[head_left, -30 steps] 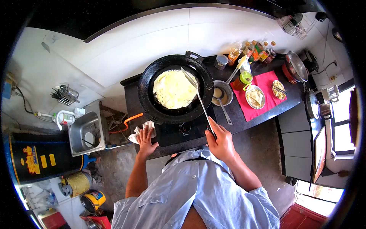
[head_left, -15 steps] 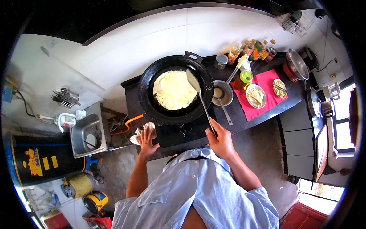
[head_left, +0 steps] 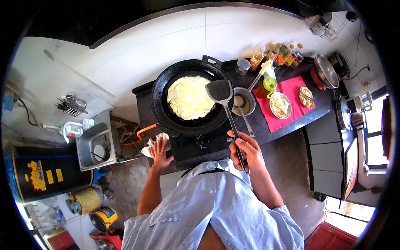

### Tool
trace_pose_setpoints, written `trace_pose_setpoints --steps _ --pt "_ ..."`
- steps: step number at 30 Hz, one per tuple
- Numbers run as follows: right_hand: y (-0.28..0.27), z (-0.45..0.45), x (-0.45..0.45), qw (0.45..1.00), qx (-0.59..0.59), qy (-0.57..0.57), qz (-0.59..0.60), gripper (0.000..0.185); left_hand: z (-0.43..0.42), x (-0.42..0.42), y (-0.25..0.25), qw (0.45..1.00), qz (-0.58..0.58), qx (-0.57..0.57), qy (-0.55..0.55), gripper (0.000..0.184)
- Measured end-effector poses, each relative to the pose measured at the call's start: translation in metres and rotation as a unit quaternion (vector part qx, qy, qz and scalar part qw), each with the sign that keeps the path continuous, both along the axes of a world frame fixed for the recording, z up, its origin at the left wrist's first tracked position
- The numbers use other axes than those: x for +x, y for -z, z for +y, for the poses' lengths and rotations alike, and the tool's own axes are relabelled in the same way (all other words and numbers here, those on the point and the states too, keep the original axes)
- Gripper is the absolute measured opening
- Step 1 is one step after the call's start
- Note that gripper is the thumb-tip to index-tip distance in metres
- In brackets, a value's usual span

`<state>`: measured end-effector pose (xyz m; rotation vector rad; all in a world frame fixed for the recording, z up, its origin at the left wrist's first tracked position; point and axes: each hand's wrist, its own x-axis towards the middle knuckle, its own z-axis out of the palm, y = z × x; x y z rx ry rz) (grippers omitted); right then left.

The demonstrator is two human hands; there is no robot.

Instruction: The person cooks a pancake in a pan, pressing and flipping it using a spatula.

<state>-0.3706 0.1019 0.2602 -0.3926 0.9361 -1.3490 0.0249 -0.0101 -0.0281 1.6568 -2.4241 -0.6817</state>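
Observation:
My right hand (head_left: pixel 248 152) is wrapped round the handle of a spatula (head_left: pixel 227 98). Its dark blade is raised over the right rim of a black wok (head_left: pixel 162 118). A pale yellow flatbread (head_left: pixel 189 98) lies flat in the wok, apart from the blade. On the counter's front edge, my left hand (head_left: pixel 159 154) rests with fingers spread over a crumpled white cloth (head_left: pixel 148 151), not visibly gripping it. Right of the wok, a small saucepan (head_left: pixel 252 100) contains a ladle (head_left: pixel 246 121) and some pale liquid.
A red cloth (head_left: pixel 266 121) bears a bowl of folded flatbread (head_left: pixel 280 106) and a second bowl (head_left: pixel 307 96) with chopsticks. Several bottles (head_left: pixel 287 56) and a jar (head_left: pixel 242 66) stand by the wall. At left are a sink (head_left: pixel 85 154) and an orange hose (head_left: pixel 143 131).
The spatula has lifted out of the wok and turned, so its blade now shows broad and dark. My right hand has shifted slightly right and changed its grip. My left hand stays put.

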Motion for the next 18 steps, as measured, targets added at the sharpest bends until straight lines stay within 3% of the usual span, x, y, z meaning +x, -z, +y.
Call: trace_pose_setpoints --steps 7,18 --pt "-0.0027 0.0006 0.0032 0.998 -0.056 -0.015 -0.025 0.044 -0.0001 0.0 0.0012 1.0 -0.009 0.02 -0.009 0.118" --pt "-0.0054 0.0043 -0.0006 0.999 -0.013 -0.03 -0.023 0.041 -0.0016 -0.0017 -0.0042 1.0 -0.015 0.021 -0.007 0.118"
